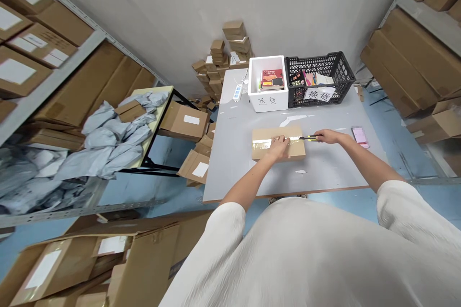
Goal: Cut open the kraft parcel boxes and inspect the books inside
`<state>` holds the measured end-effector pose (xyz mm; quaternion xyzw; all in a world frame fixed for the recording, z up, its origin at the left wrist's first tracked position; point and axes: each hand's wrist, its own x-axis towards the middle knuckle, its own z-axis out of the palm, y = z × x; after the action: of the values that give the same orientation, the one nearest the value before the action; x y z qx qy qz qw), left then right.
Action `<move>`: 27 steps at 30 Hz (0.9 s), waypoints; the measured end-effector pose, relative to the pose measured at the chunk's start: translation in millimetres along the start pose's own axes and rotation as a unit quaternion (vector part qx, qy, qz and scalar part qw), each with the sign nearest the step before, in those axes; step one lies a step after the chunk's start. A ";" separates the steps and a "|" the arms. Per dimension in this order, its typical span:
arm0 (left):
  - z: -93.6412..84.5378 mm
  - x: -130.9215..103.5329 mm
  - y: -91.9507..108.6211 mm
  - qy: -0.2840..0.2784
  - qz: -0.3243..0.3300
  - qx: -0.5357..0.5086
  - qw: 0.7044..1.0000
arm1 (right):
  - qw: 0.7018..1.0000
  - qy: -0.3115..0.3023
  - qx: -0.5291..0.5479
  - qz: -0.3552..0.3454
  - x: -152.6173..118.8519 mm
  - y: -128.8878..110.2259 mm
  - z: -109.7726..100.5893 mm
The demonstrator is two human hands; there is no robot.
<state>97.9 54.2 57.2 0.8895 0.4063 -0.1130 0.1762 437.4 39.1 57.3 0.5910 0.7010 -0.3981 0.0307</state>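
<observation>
A taped cardboard box (260, 148) lies flat on the grey table (234, 172) in front of me. My left hand (279, 147) rests on top of the box, its fingers spread over the strip of clear tape. In my right hand (326, 136) is a utility knife (311, 138), black and yellow, pointing left. Its blade end is at the right edge of the box, by the end of the tape; whether it cuts in cannot be made out.
A white foam box (268, 103) and a black crate (320, 96), both with books inside, stand at the table's back. A phone (360, 136) lies on the right, a power strip (237, 92) at the back left. Cartons and grey parcels (104, 153) crowd the left.
</observation>
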 end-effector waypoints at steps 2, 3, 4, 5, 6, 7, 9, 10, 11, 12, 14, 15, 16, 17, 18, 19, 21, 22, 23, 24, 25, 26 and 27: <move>0.6 0.2 -0.3 0.002 0.002 0.001 1.000 | 0.999 -0.012 0.051 0.000 -8.5 3.6 12.1; 0.6 0.4 -0.4 0.003 0.003 0.003 1.000 | 0.998 -0.007 0.062 -0.001 -11.4 4.3 17.1; 0.3 0.5 -0.6 0.002 0.005 0.003 1.000 | 0.998 0.010 0.062 -0.006 -13.0 4.2 20.7; -0.2 0.8 -0.9 0.000 0.007 0.004 1.000 | 0.998 0.033 0.052 -0.010 -13.4 3.4 22.7; -0.9 1.1 -1.2 -0.002 0.009 0.005 1.000 | 0.998 0.060 0.033 -0.014 -12.7 1.9 23.0; -1.8 1.4 -1.5 -0.004 0.010 0.005 1.000 | 0.996 0.085 0.010 -0.014 -11.3 -0.1 22.0; -3.4 1.7 -2.2 -0.008 0.010 0.004 1.000 | 0.995 0.099 -0.023 -0.003 -8.7 -4.1 17.9; -4.0 1.7 -2.3 -0.010 0.007 0.003 1.000 | 0.996 0.083 -0.019 0.004 -8.4 -5.7 16.0; -4.5 1.6 -2.3 -0.011 0.005 0.002 1.000 | 0.998 0.057 -0.001 0.011 -9.4 -6.9 15.0; -4.7 1.4 -2.0 -0.011 0.003 0.000 1.000 | 0.999 0.026 0.028 0.017 -11.7 -7.6 15.1; -4.8 1.1 -0.9 -0.013 -0.002 -0.002 1.000 | 0.995 -0.020 0.093 0.023 -19.3 -7.8 18.8; -4.8 1.0 -0.3 -0.012 -0.004 -0.003 1.000 | 0.992 -0.029 0.118 0.023 -23.8 -7.5 21.8; -4.7 1.2 0.3 -0.010 -0.006 -0.005 1.000 | 0.990 -0.032 0.134 0.023 -28.1 -7.3 25.1; -4.7 1.6 0.6 -0.007 -0.007 -0.009 1.000 | 0.989 -0.032 0.143 0.020 -31.7 -7.1 28.3; -4.7 2.1 0.6 -0.005 -0.007 -0.013 1.000 | 0.989 -0.034 0.146 0.016 -34.5 -6.9 31.1; -4.7 2.7 0.2 -0.004 -0.007 -0.016 1.000 | 0.988 -0.037 0.147 0.011 -36.4 -6.7 33.3; -4.4 3.6 -1.8 -0.004 -0.004 -0.018 1.000 | 0.988 -0.039 0.150 0.003 -37.7 -5.9 35.8; -4.2 3.7 -3.3 -0.004 -0.002 -0.019 1.000 | 0.987 -0.034 0.155 0.003 -37.7 -5.1 36.1; -3.9 3.6 -5.0 -0.002 0.001 -0.020 1.000 | 0.986 -0.025 0.162 0.008 -37.8 -3.9 36.1; -3.6 3.2 -6.8 0.003 0.005 -0.024 1.000 | 0.985 -0.010 0.172 0.016 -38.2 -2.6 35.7; -3.4 2.8 -8.4 0.011 0.009 -0.032 0.999 | 0.983 0.007 0.184 0.025 -39.0 -1.3 35.3; -3.5 2.5 -9.6 0.022 0.010 -0.043 0.999 | 0.980 0.023 0.196 0.034 -40.4 -0.3 34.8; -3.8 2.6 -10.3 0.036 0.006 -0.055 0.998 | 0.977 0.037 0.206 0.039 -42.2 0.3 34.3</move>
<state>91.9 63.8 57.5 0.8843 0.4126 -0.0573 0.2108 435.6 -15.2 55.5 0.6257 0.5812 -0.5101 -0.1023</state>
